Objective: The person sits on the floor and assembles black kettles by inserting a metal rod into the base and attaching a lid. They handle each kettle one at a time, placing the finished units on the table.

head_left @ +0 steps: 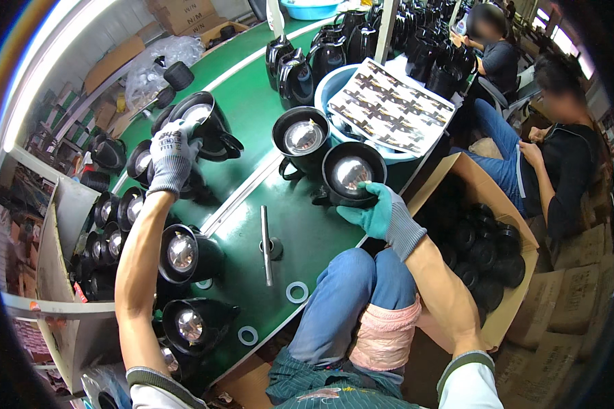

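Note:
My left hand (171, 155), in a grey knit glove, is closed on the near rim of a black vacuum jug (215, 129) with a silvery liner, at the left of the green table. Its fingertips reach over the jug's mouth; part of the grip is hidden. My right hand (383, 217), in a grey and teal glove, grips the near rim of another black vacuum jug (346, 161), one finger inside the mouth and the thumb outside. Touching or close behind it stands a third jug (301, 140) with its handle toward me.
More jugs (183, 253) crowd the table's left side. A metal rod (266, 245) and pale rings (297, 292) are on the green tabletop (252, 218). A blue tub (331, 82) under a printed sheet (392, 105) stands beyond. A carton (518, 300) of black round parts is right; two people sit beyond.

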